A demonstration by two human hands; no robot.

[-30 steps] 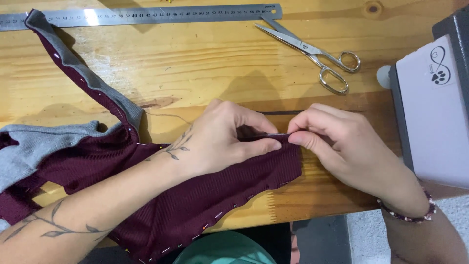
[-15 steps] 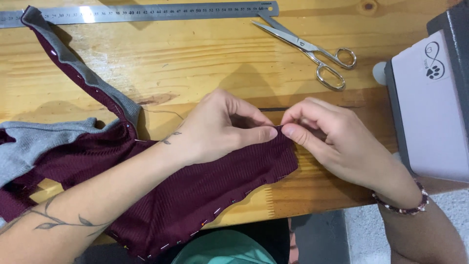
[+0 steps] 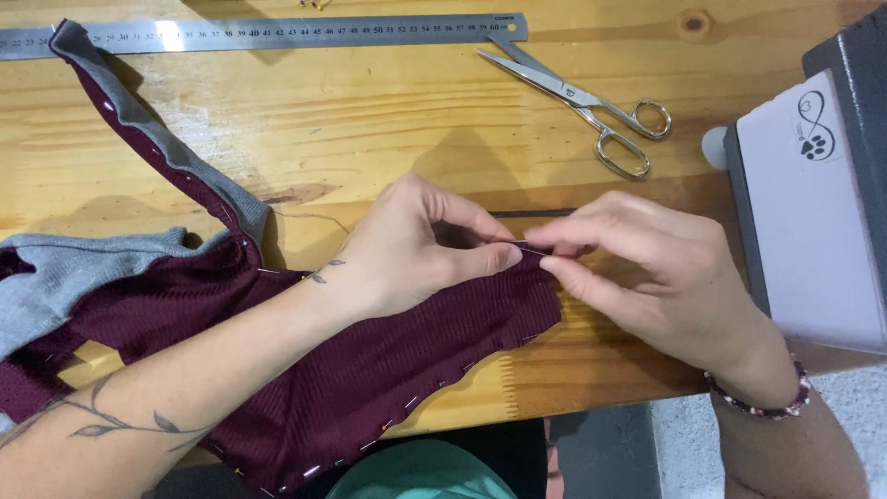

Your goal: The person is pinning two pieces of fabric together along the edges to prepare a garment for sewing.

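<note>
Two bare hands at work over a wooden bench [image 3: 370,111], meeting at the right-hand edge of a piece of dark red ribbed cloth [image 3: 370,370]. Left hand [image 3: 416,249] lying on the cloth, fingers curled, thumb and forefinger pinched shut on the cloth's edge. Right hand [image 3: 647,268] just beside it, fingertips closed on what looks like a thin pin [image 3: 528,246] at that same edge, almost touching the left thumb. Cloth spread across the near side of the bench, its lower edge hanging over the front, a row of pins along that hem. Grey cloth [image 3: 74,277] joined to the red at the far left, with a narrow red and grey strip [image 3: 157,148] running up toward the far left corner. Long steel ruler [image 3: 277,32] flat along the far edge of the bench. Scissors [image 3: 591,102] lying shut just right of the ruler's end, well apart from both hands. Pale box-shaped machine [image 3: 813,222] at the right edge. Beaded bracelet [image 3: 758,402] on the right wrist.
</note>
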